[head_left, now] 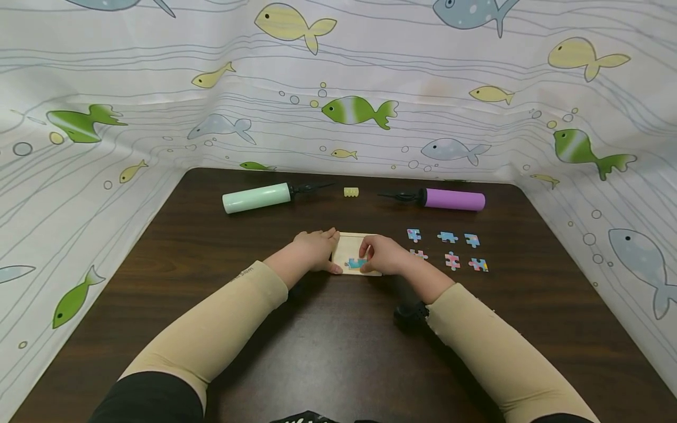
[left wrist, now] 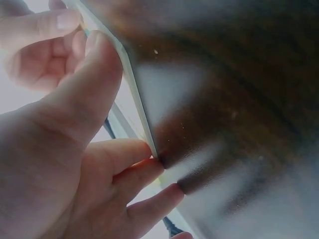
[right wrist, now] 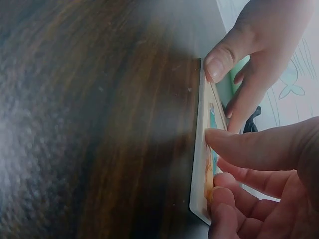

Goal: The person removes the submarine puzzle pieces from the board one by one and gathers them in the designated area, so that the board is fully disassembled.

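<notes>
A shallow wooden puzzle tray [head_left: 346,244] lies flat on the dark table between my hands. My left hand [head_left: 315,249] rests along the tray's left side, thumb at the near corner, straight fingers at the far corner; in the left wrist view the thumb [left wrist: 102,59] presses on the edge. A blue jigsaw piece [head_left: 355,264] lies low in the tray. My right hand [head_left: 385,254] pinches its right part between thumb and fingers, covering some of it. In the right wrist view, blue and orange show beside the right thumb [right wrist: 249,149].
Several loose jigsaw pieces, such as a blue one [head_left: 448,237] and a pink one [head_left: 452,261], lie in two rows right of the tray. Behind are a mint-green hand pump [head_left: 257,198], a small yellow block [head_left: 351,192] and a purple hand pump [head_left: 455,199]. A fish-patterned curtain surrounds the table.
</notes>
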### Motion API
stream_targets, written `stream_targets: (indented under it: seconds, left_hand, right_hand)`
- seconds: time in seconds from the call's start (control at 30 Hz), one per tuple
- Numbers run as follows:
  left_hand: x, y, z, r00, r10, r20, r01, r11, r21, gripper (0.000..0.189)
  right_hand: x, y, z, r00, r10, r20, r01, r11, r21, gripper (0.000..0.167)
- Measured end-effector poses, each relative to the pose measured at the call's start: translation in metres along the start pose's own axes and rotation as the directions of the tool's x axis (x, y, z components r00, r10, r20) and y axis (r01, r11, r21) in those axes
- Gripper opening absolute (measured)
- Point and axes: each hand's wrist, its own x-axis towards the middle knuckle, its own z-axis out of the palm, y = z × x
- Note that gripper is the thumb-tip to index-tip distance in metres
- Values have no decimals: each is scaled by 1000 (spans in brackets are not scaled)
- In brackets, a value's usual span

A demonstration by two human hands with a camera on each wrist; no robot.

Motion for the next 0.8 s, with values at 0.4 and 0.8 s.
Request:
stream_targets:
  seconds: [0.4,0.8]
  left_hand:
    - [-2,1,-1,1000,-2,1,2,1000,2,101]
    - [-2,1,-2,1000,-4,0,4,1000,6,101]
  right_hand:
    - [0,1,1,1000,9,2,-9,999,46,26]
    - [-4,1,-3,999,31,40,-36,991,132,11]
